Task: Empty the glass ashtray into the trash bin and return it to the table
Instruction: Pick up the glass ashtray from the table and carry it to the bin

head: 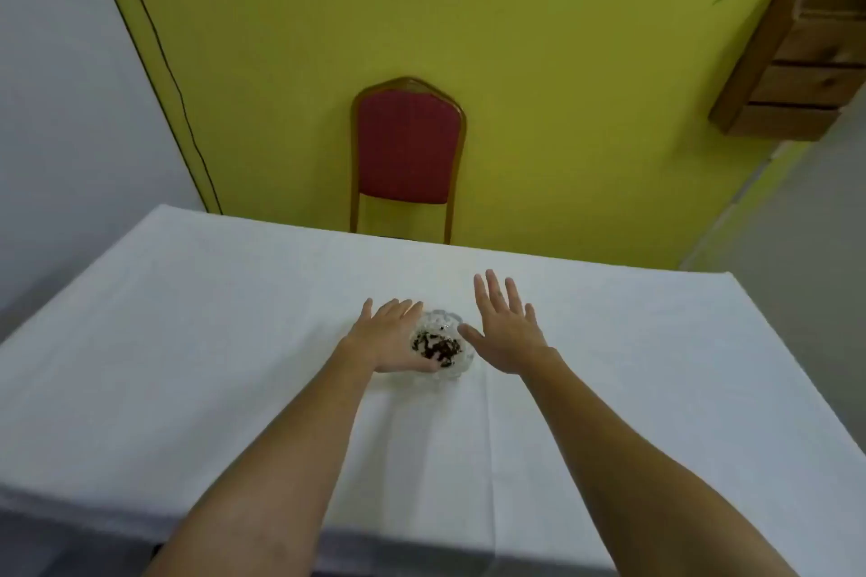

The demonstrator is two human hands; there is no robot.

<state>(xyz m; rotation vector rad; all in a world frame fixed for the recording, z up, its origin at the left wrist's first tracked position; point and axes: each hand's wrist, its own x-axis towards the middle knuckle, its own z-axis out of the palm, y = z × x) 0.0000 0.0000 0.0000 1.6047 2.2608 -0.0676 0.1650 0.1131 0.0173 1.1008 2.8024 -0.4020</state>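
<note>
L hand (391, 337) grips ashtray (440, 344); R hand (506, 333) spread beside; chair (407, 155) behind table (234, 342)

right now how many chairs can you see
1: a red-backed chair stands against the yellow wall beyond the far edge of the white-clothed table. Others may be hidden outside the view.

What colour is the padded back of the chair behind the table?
Red, in a golden-brown frame. The chair shows clearly in the head view, against the yellow-green wall.
</note>
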